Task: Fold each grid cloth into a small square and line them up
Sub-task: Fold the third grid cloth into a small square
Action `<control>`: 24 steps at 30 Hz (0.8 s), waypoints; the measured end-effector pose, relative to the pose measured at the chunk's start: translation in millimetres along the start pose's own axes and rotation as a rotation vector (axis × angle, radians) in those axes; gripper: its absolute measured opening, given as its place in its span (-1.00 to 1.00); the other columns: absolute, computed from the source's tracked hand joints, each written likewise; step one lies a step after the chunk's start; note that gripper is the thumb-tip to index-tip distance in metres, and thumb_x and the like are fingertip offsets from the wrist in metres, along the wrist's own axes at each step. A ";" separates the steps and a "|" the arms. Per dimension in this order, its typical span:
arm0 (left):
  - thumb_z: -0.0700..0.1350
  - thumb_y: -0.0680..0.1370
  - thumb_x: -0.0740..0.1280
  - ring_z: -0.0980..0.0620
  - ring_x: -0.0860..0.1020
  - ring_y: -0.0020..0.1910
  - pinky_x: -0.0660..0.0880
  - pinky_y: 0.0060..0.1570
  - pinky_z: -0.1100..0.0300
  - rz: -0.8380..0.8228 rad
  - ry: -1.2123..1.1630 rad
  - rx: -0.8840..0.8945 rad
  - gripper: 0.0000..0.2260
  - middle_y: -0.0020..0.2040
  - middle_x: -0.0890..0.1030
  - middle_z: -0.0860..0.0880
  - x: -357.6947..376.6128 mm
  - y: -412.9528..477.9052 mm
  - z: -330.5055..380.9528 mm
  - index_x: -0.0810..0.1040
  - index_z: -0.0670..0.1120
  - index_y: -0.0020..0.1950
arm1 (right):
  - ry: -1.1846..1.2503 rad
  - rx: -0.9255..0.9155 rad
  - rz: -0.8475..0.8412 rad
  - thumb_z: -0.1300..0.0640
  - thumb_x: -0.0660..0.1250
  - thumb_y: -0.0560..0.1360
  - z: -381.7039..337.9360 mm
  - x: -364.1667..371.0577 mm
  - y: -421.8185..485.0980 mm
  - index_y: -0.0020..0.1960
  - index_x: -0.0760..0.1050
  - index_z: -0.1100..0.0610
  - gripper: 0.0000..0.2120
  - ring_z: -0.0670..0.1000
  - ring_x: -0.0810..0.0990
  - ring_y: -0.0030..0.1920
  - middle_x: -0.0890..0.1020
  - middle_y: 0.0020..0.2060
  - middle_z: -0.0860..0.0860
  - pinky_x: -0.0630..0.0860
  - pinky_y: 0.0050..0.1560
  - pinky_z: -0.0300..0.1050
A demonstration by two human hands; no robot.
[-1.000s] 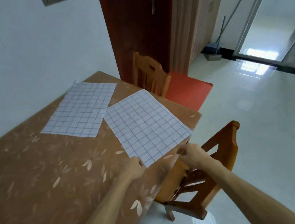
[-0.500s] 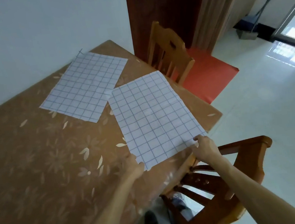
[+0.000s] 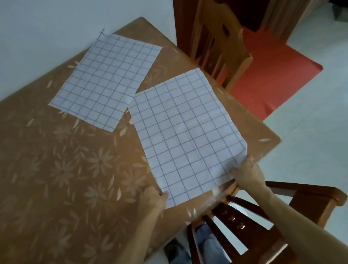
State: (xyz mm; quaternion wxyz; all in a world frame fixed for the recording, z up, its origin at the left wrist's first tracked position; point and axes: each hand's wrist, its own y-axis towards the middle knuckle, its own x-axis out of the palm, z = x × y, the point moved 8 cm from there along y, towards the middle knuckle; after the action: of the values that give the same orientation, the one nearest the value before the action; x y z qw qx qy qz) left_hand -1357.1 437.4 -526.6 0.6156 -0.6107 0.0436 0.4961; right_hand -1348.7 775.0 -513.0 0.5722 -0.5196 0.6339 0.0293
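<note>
Two white cloths with blue grid lines lie flat and unfolded on the brown flower-patterned table [image 3: 50, 194]. The near grid cloth [image 3: 185, 134] reaches close to the table's front edge. My left hand [image 3: 152, 199] pinches its near left corner. My right hand [image 3: 247, 174] grips its near right corner, which curls up slightly. The far grid cloth [image 3: 106, 81] lies behind and to the left, near the wall, and touches neither hand.
A dark wooden chair [image 3: 246, 240] stands directly in front of me, under my right arm. A lighter wooden chair [image 3: 218, 40] stands at the table's right side, with a red mat [image 3: 272, 77] beyond it. A white wall borders the table's far side.
The view has tilted down and come closer to the table. Both hands have closed on the near cloth's front corners, and its right corner now lifts a little.
</note>
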 end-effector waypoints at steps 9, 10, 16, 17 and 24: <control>0.02 0.55 0.32 -0.04 0.64 -0.15 0.62 -0.06 0.09 -0.027 -0.117 -0.019 -0.80 -0.21 0.63 -0.03 -15.2 -16.1 -36.3 0.61 -0.10 -0.11 | 0.039 -0.023 -0.072 0.19 0.26 0.54 -18.5 19.4 -21.4 0.33 0.33 0.34 -0.58 0.31 0.54 0.17 0.55 0.18 0.29 0.47 0.09 0.08; 0.01 0.54 0.32 -0.05 0.64 -0.15 0.62 -0.08 0.10 -0.026 -0.121 -0.020 -0.79 -0.21 0.63 -0.04 -21.6 -17.0 -45.5 0.61 -0.12 -0.11 | 0.057 -0.037 -0.071 0.20 0.28 0.53 -23.7 23.2 -26.4 0.39 0.27 0.32 -0.52 0.31 0.52 0.21 0.53 0.22 0.29 0.47 0.15 0.11; -0.01 0.51 0.33 -0.06 0.69 -0.33 0.65 -0.20 0.04 0.002 -0.208 -0.037 -0.76 -0.36 0.67 -0.08 -53.6 -31.6 -124.3 0.56 -0.11 -0.29 | 0.009 -0.131 -0.083 0.17 0.30 0.53 -70.8 57.3 -74.9 0.40 0.14 0.28 -0.47 0.30 0.52 0.21 0.48 0.24 0.29 0.50 0.15 0.13; -0.03 0.52 0.33 -0.06 0.67 -0.36 0.63 -0.23 0.07 0.005 -0.221 -0.044 -0.77 -0.38 0.65 -0.08 -58.8 -35.1 -139.3 0.55 -0.11 -0.29 | -0.005 -0.143 -0.082 0.17 0.30 0.53 -78.8 64.9 -84.4 0.39 0.14 0.27 -0.47 0.30 0.52 0.21 0.49 0.24 0.29 0.49 0.13 0.11; -0.15 0.54 0.39 0.02 0.60 -0.40 0.57 -0.34 0.17 0.059 -0.346 -0.090 -0.89 -0.30 0.66 -0.13 -90.7 -62.0 -257.9 0.62 -0.19 -0.12 | -0.003 -0.282 -0.148 0.25 0.27 0.53 -131.6 128.5 -158.3 0.54 -0.04 0.13 -0.29 0.32 0.56 0.15 0.50 0.25 0.31 0.53 0.10 0.12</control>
State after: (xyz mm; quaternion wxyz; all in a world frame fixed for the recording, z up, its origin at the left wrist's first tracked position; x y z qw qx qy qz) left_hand -1219.1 196.5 -487.4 0.5709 -0.5416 -0.0674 0.6133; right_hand -1305.5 539.0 -476.7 0.4950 -0.6400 0.5827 0.0764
